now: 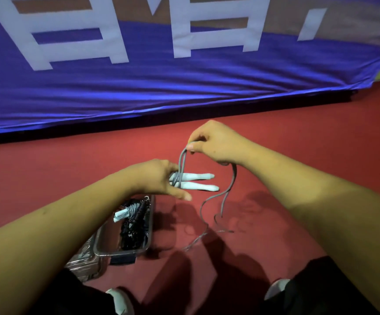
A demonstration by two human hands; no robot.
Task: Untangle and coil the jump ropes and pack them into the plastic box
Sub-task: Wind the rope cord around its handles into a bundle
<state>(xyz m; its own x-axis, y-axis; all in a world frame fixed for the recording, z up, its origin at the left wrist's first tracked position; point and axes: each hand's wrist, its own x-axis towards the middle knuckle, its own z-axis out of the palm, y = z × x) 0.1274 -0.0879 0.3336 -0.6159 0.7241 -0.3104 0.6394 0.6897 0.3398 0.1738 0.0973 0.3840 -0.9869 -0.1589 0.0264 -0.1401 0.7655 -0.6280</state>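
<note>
While a blue banner [184,92] with large white characters is hanging across the far edge of the red floor [321,133], a person is standing over that floor with both bare forearms reaching forward. Two pale shoes [120,301] are showing at the near edge.

A clear plastic box [120,253] is sitting open on the floor toward the near left, below the left forearm. A black coiled rope [134,223] is lying along its right side, with a pale bundled rope [123,213] resting at its far end. A clear lid [86,267] is lying just beside the box on its left, partly under it.

The left hand [159,178] is hovering above the far end of the box and gripping two pale handles [198,181] by their thick ends. They are lying side by side and pointing right, their narrow tips free of the hand.

The right hand [214,142] is held higher and farther, just beyond the handles, with its fingers pinching a loop of the grey rope [226,194]. That loop is running down to the handles, where turns of it are crossing them right at the left hand's fingers. More of the rope is dropping from under the right hand in loose strands, trailing down to the floor to the right of the box and well apart from it.
</note>
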